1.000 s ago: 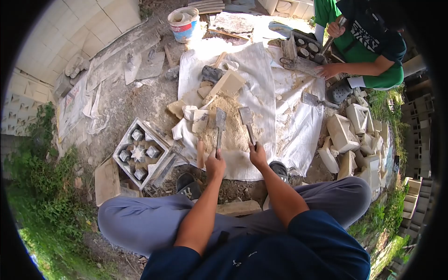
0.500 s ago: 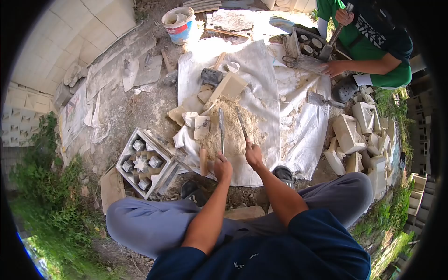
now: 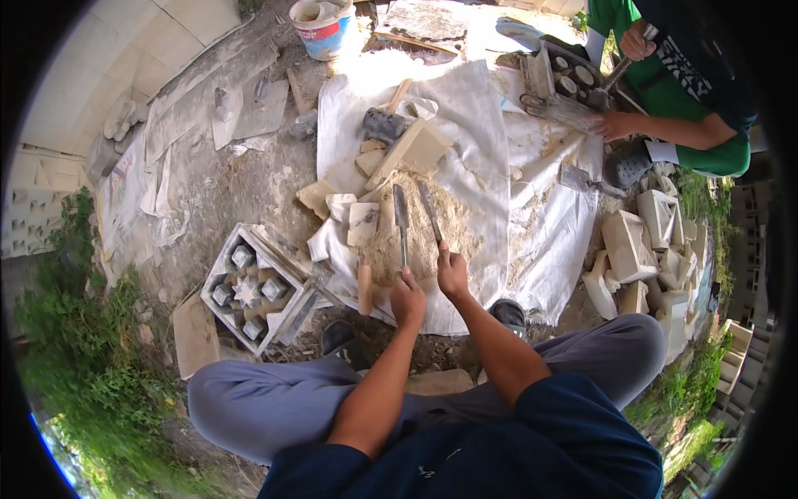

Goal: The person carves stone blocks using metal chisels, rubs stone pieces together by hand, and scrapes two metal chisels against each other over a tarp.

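My left hand (image 3: 408,299) is closed around the lower end of a long narrow trowel (image 3: 401,212), its slim blade pointing away from me. My right hand (image 3: 453,273) grips a second flat, narrow metal blade tool (image 3: 430,209), whose exact kind I cannot make out. Both blades lean over a heap of pale sandy powder (image 3: 383,249), their far ends close together. Beyond them lies a pale cast block (image 3: 416,151) with a dark-headed hammer (image 3: 384,125) beside it. A wooden handle (image 3: 365,289) lies left of my left hand.
A patterned mould (image 3: 253,289) sits at left. White sheeting (image 3: 540,249) spreads under the powder. Broken blocks (image 3: 632,249) are piled at right. A co-worker's hand (image 3: 619,125) rests near another mould (image 3: 569,76); the other hand (image 3: 638,41) holds a hammer. A bucket (image 3: 324,33) stands behind.
My left hand has moved right, nearer my right hand, and its trowel now shows a broader face. The right hand stays nearly in place. The view has shifted slightly.
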Available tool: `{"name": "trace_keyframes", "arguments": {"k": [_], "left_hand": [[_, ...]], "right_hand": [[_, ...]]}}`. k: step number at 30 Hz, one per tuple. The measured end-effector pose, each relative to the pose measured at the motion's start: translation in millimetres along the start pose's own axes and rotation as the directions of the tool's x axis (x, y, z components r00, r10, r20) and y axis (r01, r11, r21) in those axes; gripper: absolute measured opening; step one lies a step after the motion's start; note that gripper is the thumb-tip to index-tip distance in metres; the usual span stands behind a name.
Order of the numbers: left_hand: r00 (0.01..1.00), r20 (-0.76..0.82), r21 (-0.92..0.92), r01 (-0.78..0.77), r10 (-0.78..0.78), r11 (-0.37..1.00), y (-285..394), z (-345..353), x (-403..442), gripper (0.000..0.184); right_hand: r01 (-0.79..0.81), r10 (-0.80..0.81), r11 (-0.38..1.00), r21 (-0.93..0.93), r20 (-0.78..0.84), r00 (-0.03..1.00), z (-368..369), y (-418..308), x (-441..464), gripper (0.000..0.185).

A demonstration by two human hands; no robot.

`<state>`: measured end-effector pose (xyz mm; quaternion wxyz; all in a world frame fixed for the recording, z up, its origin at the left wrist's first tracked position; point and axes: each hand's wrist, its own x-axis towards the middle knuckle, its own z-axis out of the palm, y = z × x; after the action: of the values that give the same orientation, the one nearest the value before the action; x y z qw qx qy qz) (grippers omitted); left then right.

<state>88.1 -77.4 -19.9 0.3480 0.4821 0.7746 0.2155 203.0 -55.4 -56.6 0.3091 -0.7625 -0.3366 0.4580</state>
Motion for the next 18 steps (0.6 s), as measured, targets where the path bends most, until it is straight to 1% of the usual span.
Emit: {"name": "trace_keyframes", "arguments": {"k": [2, 3, 4, 6, 7, 8, 9, 10, 12, 13, 15, 16, 17, 18], "left_hand": [[0.999, 0.032, 0.063, 0.031, -0.033, 0.998, 4, -2, -3, 0.048], [0.999, 0.035, 0.058, 0.024, -0.026, 0.998, 7, -1, -4, 0.048], [0.999, 0.035, 0.072, 0.04, -0.042, 0.997, 8, -1, -5, 0.048], [0.998, 0.034, 0.098, 0.052, -0.055, 0.994, 6, 0, 0, 0.048], [0.997, 0.059, 0.109, 0.049, -0.056, 0.993, 0, 4, 1, 0.048], [0.995, 0.081, 0.115, 0.045, -0.055, 0.992, -5, 6, 2, 0.048], [0.996, 0.075, 0.113, 0.047, -0.056, 0.992, -2, 4, 2, 0.048], [0.998, 0.042, 0.089, 0.045, -0.049, 0.995, 1, 3, 0, 0.047], [0.999, 0.018, 0.067, 0.045, -0.047, 0.997, 6, -3, -11, 0.047], [0.999, 0.001, 0.08, 0.051, -0.051, 0.996, 10, -7, -13, 0.046], [0.999, -0.014, 0.097, 0.042, -0.04, 0.994, 12, -6, -7, 0.046], [0.999, 0.031, 0.12, 0.03, -0.034, 0.992, 5, -2, 0, 0.044], [0.996, 0.077, 0.144, 0.027, -0.038, 0.989, -5, 1, 1, 0.042], [0.996, 0.074, 0.146, 0.031, -0.042, 0.989, -7, 0, 0, 0.042]], "right_hand": [[-0.041, 0.039, 0.994, -0.1, -0.024, 0.999, -5, -11, -1, 0.079], [-0.093, 0.09, 0.977, -0.192, -0.025, 0.996, 2, 11, 13, 0.079], [-0.093, 0.087, 0.974, -0.206, -0.041, 0.995, 1, 12, 11, 0.079], [-0.122, 0.118, 0.982, -0.143, -0.036, 0.992, 1, 9, 7, 0.08], [-0.109, 0.106, 0.991, -0.079, -0.036, 0.994, -1, 5, 0, 0.079], [-0.09, 0.09, 0.996, -0.016, -0.038, 0.995, -3, -1, -3, 0.077], [-0.013, 0.015, 0.998, 0.064, -0.037, 0.999, -3, -4, -3, 0.075], [-0.007, 0.009, 0.998, 0.058, -0.031, 0.999, -4, -7, -1, 0.075], [-0.052, 0.051, 0.998, -0.044, -0.02, 0.998, -9, -13, -6, 0.076], [-0.108, 0.102, 0.985, -0.136, -0.051, 0.994, -1, -2, 3, 0.076], [-0.093, 0.087, 0.988, -0.126, -0.053, 0.995, -1, 12, 8, 0.076], [-0.083, 0.078, 0.989, -0.121, -0.044, 0.996, 0, 5, 4, 0.076], [-0.086, 0.085, 0.995, -0.043, -0.025, 0.996, -3, -1, -3, 0.076], [-0.086, 0.085, 0.995, -0.043, -0.019, 0.996, -1, 3, -4, 0.076]]}}
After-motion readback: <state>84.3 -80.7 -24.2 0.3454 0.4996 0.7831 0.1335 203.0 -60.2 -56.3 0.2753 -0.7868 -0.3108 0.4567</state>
